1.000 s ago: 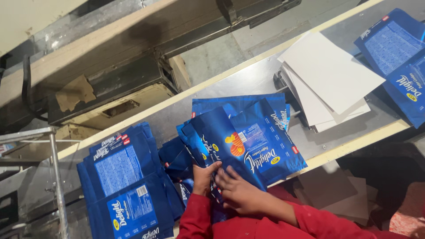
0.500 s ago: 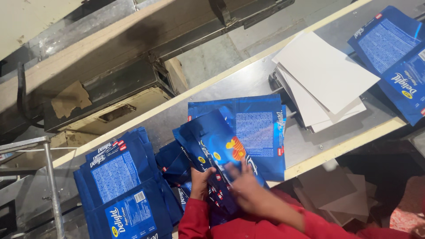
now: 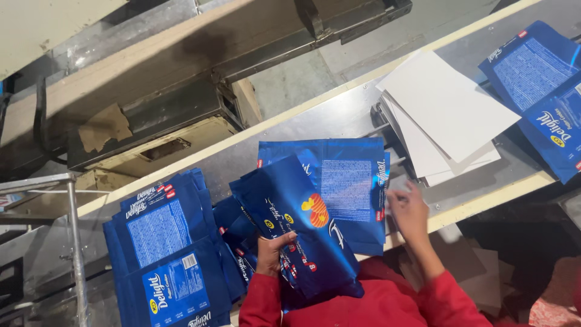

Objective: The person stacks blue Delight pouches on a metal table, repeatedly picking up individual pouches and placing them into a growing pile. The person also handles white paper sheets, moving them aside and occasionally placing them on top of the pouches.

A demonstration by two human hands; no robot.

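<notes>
My left hand (image 3: 272,253) grips the lower edge of a flattened blue carton (image 3: 296,224) with an orange picture, holding it tilted over a bunch of similar cartons. Another flat blue carton (image 3: 348,181) lies printed side up on the metal table (image 3: 339,118) just behind it. My right hand (image 3: 408,212) is blurred, with fingers spread and nothing in it, at that carton's right edge and close to a stack of white card sheets (image 3: 445,112). Both sleeves are red.
A thick pile of flat blue cartons (image 3: 160,248) lies at the left and another (image 3: 541,85) at the far right. A yellow-edged table rim (image 3: 484,197) runs in front. Behind the table are a wooden beam (image 3: 200,42), torn cardboard and a metal frame (image 3: 72,236).
My right hand has let go of the held carton and swung right toward the white sheets. The second blue carton now lies flat on the table. My left hand keeps its grip.
</notes>
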